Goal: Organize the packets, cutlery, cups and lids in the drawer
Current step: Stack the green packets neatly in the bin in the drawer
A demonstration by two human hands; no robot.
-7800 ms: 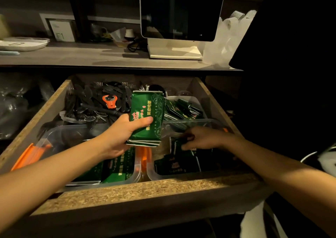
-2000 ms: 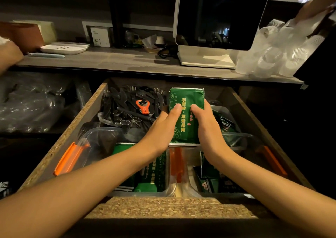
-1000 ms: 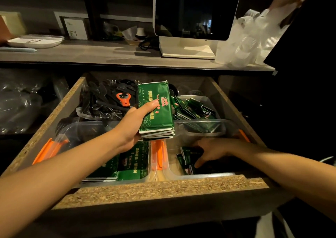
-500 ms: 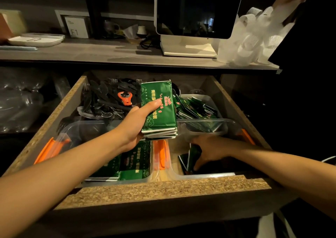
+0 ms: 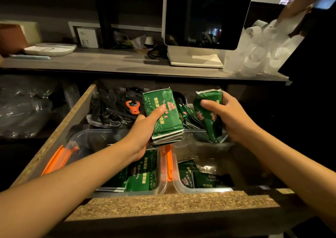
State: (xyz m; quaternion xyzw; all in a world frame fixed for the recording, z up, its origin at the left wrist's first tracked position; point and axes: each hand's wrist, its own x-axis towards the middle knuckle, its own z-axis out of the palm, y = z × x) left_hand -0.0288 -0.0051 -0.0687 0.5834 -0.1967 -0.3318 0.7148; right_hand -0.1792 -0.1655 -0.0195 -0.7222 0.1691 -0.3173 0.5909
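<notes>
- Dim counter [image 5: 109,63] is seen behind an open chipboard drawer [image 5: 60,128], the landmark for all that follows.
- Above the drawer's middle, a neat stack of green packets [image 5: 163,118] is gripped by the left hand [image 5: 145,128] — thumb across the top face.
- Right of that stack, a crumpled bunch of green packets [image 5: 209,114] is clutched by the right hand [image 5: 229,118] — fingers curled round it.
- Black cutlery [image 5: 109,107] is heaped in the drawer's far left.
</notes>
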